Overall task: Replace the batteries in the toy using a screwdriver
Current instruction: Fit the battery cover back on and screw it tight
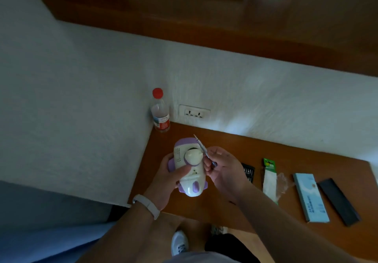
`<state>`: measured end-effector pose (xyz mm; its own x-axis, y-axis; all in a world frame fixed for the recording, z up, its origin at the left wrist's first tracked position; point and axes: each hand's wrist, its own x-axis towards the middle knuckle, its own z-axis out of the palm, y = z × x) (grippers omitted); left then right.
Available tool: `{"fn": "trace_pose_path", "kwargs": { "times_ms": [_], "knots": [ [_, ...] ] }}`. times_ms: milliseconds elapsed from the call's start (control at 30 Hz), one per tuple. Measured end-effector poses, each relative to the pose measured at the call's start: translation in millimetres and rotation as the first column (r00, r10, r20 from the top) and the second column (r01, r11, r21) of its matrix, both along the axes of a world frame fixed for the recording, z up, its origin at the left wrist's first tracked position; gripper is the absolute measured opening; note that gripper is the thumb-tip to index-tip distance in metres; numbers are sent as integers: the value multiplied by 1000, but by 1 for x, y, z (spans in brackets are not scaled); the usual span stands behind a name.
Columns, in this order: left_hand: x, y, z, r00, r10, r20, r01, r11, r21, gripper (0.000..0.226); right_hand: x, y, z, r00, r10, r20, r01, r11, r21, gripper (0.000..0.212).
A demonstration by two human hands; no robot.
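Head view showed the left hand (170, 179) gripping the toy (189, 169), long axis pointing away, while the right hand (224, 170) pinched the screwdriver (201, 145) just right of it.

The toy (189, 168) sat on the table (225, 146); a bottle (160, 112) stood far-left, boxes (311, 197) lay right.

Dim overall, with a bluish cast. A soft bright patch glows on the wall (235, 107) above the table (225, 150). Straight edges bow outward (wide-angle lens); the top is blurred.
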<state>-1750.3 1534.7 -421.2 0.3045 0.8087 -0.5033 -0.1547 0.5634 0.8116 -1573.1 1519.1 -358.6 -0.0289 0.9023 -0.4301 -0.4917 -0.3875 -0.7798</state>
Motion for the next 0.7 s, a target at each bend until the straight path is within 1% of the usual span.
{"fn": "trace_pose_path", "kwargs": {
  "times_ms": [100, 200, 300, 333, 400, 467, 500, 567, 600, 667, 700],
  "knots": [
    [2, -6, 27, 999, 37, 1, -37, 993, 110, 74, 1, -9, 23, 1000, 5, -22, -3, 998, 70, 13],
    [5, -11, 51, 998, 53, -32, -45, 979, 198, 78, 3, -18, 47, 1000, 19, -22, -15, 989, 145, 13],
    [7, -18, 72, 994, 103, -28, -92, 962, 258, 85, 6, -27, 70, 998, 67, -8, -63, 971, 230, 15],
    [9, -21, 80, 992, 122, -23, -112, 956, 270, 85, 7, -29, 77, 997, 81, 2, -78, 963, 256, 18],
    [14, -32, 99, 986, 165, -5, -155, 940, 304, 75, 9, -34, 92, 995, 89, 40, -97, 951, 294, 22],
    [18, -40, 117, 978, 208, 20, -203, 925, 322, 63, 14, -40, 109, 989, 87, 123, -123, 937, 327, 23],
    [20, -43, 126, 972, 231, 36, -230, 916, 328, 62, 18, -44, 118, 979, 81, 185, -142, 927, 348, 26],
    [25, -48, 146, 961, 270, 66, -275, 891, 360, 72, 28, -53, 139, 936, 52, 348, -194, 901, 388, 35],
    [28, -50, 156, 955, 284, 79, -293, 878, 378, 78, 34, -59, 151, 899, 29, 436, -223, 888, 402, 36],
    [36, -57, 176, 932, 347, 104, -357, 837, 415, 85, 49, -72, 175, 814, -31, 580, -272, 861, 429, 28],
    [41, -62, 187, 919, 377, 112, -386, 813, 435, 86, 57, -78, 186, 777, -66, 626, -289, 846, 448, 23]
  ]
}}
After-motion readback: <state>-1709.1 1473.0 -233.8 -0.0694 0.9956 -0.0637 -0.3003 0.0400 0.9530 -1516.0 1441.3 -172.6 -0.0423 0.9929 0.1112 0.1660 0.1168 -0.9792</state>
